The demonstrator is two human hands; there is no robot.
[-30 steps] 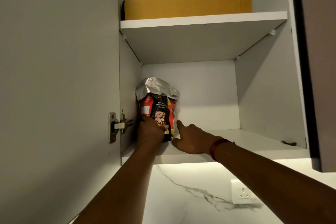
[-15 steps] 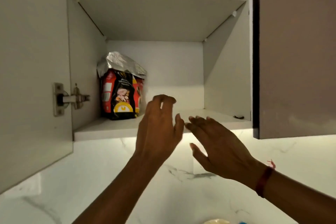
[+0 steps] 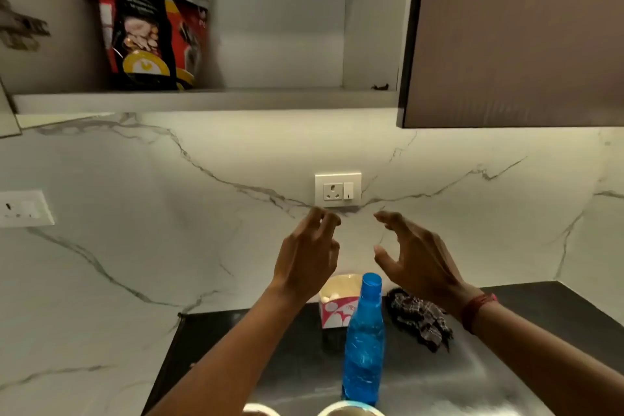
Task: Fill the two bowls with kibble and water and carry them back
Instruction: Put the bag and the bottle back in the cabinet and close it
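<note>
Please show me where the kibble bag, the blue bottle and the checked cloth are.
kibble bag [image 3: 141, 27], head view, on its printed front.
blue bottle [image 3: 364, 344], head view, on its body.
checked cloth [image 3: 417, 316], head view, on its middle folds.

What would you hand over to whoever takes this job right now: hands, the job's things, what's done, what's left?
Left hand and right hand: both empty, fingers loosely curled, in the air in front of the backsplash.
Kibble bag: upright on the open cabinet's shelf, neither hand on it.
Water bottle: blue, capped, standing on the dark counter.
Left bowl and right bowl: only rims show at the bottom edge; contents cannot be told.
Done: nothing I can confirm.
Left: probably water, maybe kibble, then carrying both bowls back.
</note>
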